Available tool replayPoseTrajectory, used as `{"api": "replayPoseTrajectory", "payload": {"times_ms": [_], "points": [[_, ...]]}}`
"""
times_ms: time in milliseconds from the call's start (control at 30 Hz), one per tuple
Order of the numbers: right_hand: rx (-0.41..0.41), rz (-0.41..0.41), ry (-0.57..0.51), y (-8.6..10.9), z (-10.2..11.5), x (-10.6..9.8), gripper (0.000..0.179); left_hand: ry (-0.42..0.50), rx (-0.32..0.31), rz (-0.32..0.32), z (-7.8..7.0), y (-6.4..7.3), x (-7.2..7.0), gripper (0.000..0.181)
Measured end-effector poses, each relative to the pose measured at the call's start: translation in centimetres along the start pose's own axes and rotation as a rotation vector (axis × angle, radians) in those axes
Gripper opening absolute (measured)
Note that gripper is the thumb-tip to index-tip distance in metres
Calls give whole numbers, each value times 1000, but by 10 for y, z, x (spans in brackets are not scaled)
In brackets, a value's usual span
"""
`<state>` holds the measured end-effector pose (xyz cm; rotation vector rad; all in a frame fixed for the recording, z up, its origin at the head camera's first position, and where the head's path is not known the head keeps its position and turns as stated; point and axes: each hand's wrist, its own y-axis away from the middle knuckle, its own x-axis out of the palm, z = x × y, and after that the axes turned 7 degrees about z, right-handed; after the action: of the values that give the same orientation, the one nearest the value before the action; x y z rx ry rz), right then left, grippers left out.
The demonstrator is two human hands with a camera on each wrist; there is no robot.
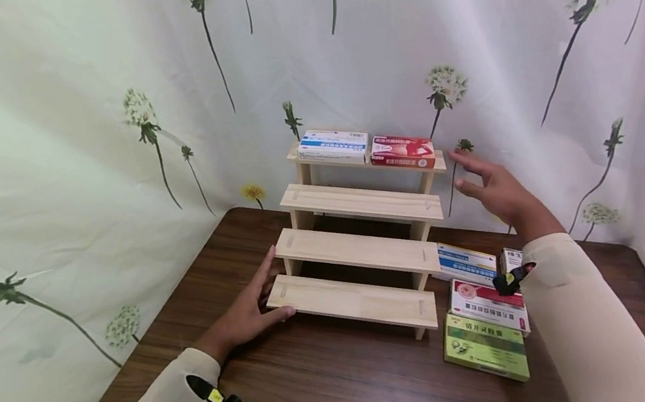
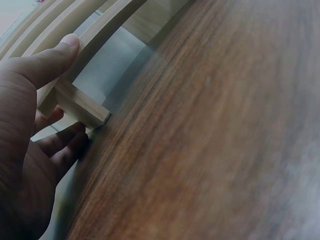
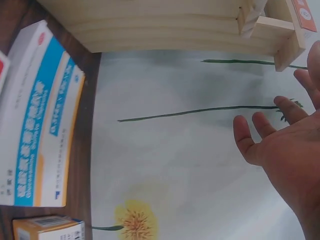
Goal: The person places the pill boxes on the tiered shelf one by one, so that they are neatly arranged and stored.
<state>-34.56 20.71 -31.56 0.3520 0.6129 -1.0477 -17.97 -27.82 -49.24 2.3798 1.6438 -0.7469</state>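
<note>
A pale wooden four-step display rack (image 1: 351,300) stands on the table. My left hand (image 1: 246,314) grips the left end of its lowest step; in the left wrist view the thumb (image 2: 62,52) presses the board's front edge and the fingers curl behind its support. On the top step lie a white-and-blue medicine box (image 1: 333,145) and, to its right, a red medicine box (image 1: 403,152). Just off the top step's right end hovers my right hand (image 1: 496,189), fingers spread and nothing held; the right wrist view shows its empty palm (image 3: 285,155).
Right of the rack, more medicine boxes lie on the brown table (image 1: 333,383): a white-and-blue one (image 1: 466,264), a red-and-white one (image 1: 488,307), a green one (image 1: 487,347) and a small one (image 1: 510,258) partly behind my sleeve. A dandelion-print curtain (image 1: 350,59) hangs behind.
</note>
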Motion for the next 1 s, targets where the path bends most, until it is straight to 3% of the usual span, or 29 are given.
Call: {"api": "replayPoseTrajectory", "payload": {"times_ms": [333,567,700,1000], "points": [[6,55,-46,15,-15,11,66,-8,-3,-3,0,0,0,122],[-57,58,42,29,-23,15,66,-17,13,9,-1,-1,0,121],[-76,53,38,36,-29,18,64,-16,16,15,-1,-1,0,122],[-34,37,4,55,-35,23,58,-14,16,11,3,-2,-1,122]]}}
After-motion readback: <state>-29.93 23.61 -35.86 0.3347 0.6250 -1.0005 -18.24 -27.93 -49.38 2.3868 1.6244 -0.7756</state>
